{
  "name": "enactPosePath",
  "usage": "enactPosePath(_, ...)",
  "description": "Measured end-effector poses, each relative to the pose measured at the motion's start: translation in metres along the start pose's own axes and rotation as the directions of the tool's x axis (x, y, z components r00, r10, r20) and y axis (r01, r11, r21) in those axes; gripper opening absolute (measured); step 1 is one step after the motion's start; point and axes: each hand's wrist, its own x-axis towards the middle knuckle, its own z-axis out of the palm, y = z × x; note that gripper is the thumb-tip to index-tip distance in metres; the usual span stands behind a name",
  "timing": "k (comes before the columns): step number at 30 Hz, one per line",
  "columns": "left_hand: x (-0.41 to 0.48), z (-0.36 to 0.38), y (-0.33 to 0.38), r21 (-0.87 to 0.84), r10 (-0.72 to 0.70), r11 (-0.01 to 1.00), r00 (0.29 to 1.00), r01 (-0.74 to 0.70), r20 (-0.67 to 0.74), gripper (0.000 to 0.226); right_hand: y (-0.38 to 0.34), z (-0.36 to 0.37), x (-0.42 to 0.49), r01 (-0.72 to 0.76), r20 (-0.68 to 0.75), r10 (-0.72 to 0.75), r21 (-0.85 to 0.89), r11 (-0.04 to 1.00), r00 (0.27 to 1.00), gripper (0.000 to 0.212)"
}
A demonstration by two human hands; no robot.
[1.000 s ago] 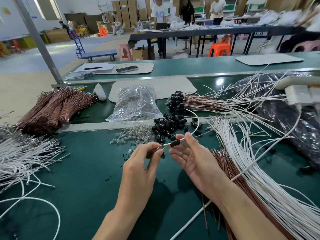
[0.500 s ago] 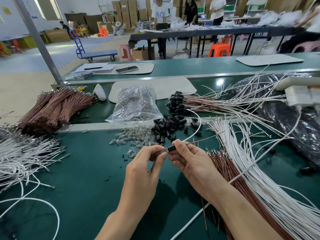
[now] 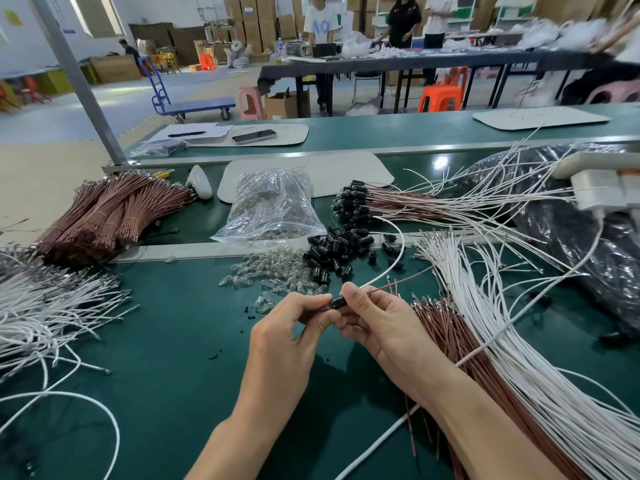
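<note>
Left hand pinches a small black plastic sleeve just below frame centre, steadying it, probably so the right hand, fingers closed on a thin white wire and thin brown wire, can push them in.

Two hands, one phone, one pen, three pale mats.

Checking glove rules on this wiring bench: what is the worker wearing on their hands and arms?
Nothing that shows. The left hand and right hand are bare, without gloves or rings; the left forearm and right forearm are uncovered to the frame's edge, with no sleeve, watch or wrist strap.
</note>
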Motion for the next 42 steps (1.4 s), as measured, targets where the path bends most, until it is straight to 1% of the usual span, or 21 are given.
enactPosePath(5,0.0037,-0.0047,-0.003,0.018,-0.005,1.0,1.0,0.006,-0.028,0.016,-0.0015,0.0014,-0.0003,0.047,0.003,-0.047,0.033,0.998,0.999,0.023)
enactPosePath(10,0.004,-0.0057,-0.004,0.034,0.02,0.999,0.998,-0.021,0.055,0.017,-0.0035,-0.0019,0.0012,0.073,-0.055,-0.071,0.034,0.997,0.996,0.025)
enactPosePath(14,0.0036,-0.0056,-0.0047,0.027,-0.009,1.0,0.999,0.008,0.043,0.014,-0.0036,-0.002,0.0018,0.066,-0.059,-0.064,0.034,0.997,0.996,0.024)
enactPosePath(17,0.004,-0.0065,-0.005,0.033,-0.006,0.999,0.999,0.004,0.033,0.011,-0.0034,-0.0018,0.0016,0.044,-0.028,-0.043,0.023,0.999,0.999,0.026)
enactPosePath(23,0.0023,-0.0037,-0.0047,0.072,0.034,0.997,0.999,-0.037,0.042,0.01,-0.0026,-0.0031,0.0014,0.033,-0.012,-0.033,0.016,0.999,0.999,0.023)
enactPosePath(26,0.0025,-0.0038,-0.0038,0.087,0.051,0.995,0.998,-0.054,0.034,0.011,-0.0014,-0.0028,0.0017,0.033,-0.018,-0.033,-0.013,0.999,0.999,0.025)
enactPosePath(29,0.0019,-0.0045,-0.0037,0.064,0.037,0.997,0.999,-0.039,0.029,0.01,-0.0009,-0.0023,0.0017,0.035,-0.022,-0.035,-0.019,0.999,0.999,0.026)
enactPosePath(33,0.0009,-0.0047,-0.005,0.016,-0.002,1.0,0.999,0.001,0.035,0.014,-0.0009,-0.0027,0.0003,0.02,0.019,-0.02,0.01,1.0,1.0,0.024)
enactPosePath(36,0.0012,-0.0048,-0.0055,0.006,-0.006,1.0,0.999,0.006,0.032,0.015,-0.0014,-0.0022,-0.0005,0.007,0.037,-0.008,0.016,1.0,0.999,0.026)
enactPosePath(40,0.0037,-0.0049,-0.007,0.017,-0.013,1.0,1.0,0.013,0.017,0.015,-0.0018,-0.0018,-0.0002,0.017,0.025,-0.017,-0.009,1.0,1.0,0.028)
enactPosePath(42,0.005,-0.0061,-0.0067,0.035,-0.017,0.999,1.0,0.016,0.007,0.015,-0.0018,-0.0013,0.0003,0.033,-0.01,-0.033,-0.006,0.999,0.999,0.027)
